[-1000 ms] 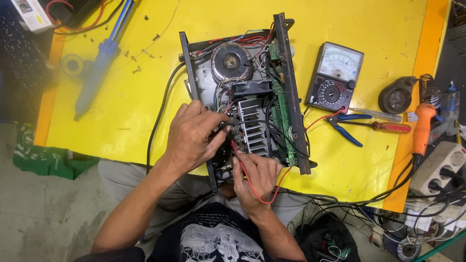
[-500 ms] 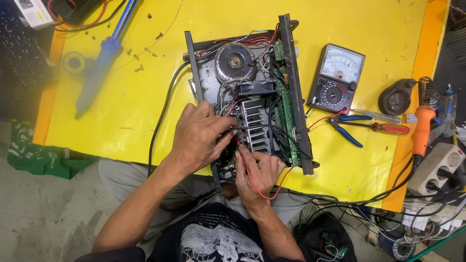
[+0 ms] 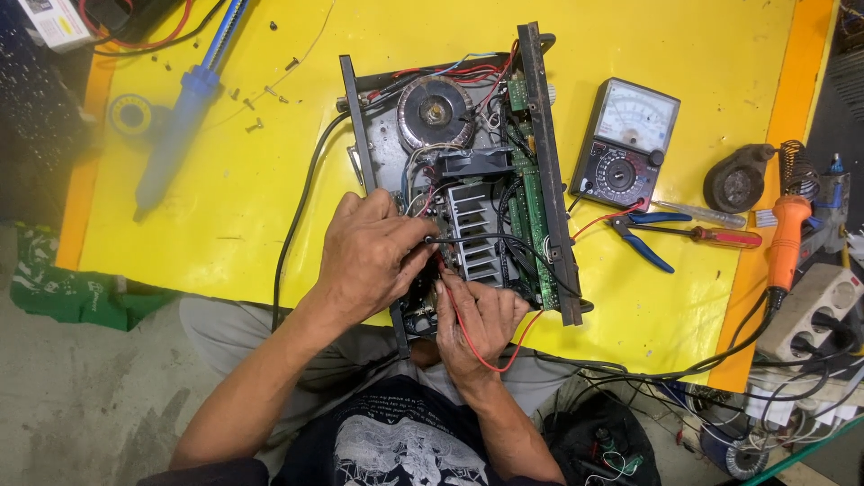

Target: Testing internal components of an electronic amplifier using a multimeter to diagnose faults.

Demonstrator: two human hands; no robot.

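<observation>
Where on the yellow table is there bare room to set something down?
Bare yellow table lies between the blue tool and the open chassis, and above the meter. The right edge is crowded: pliers, screwdriver, soldering iron.

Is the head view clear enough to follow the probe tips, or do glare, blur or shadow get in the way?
Head view: evenly lit and sharp, no motion blur; mild sheen on the yellow table, wide-angle bend at the edges. The left hand and right hand cover the probe tips, and the open chassis beneath them is dark.
</observation>
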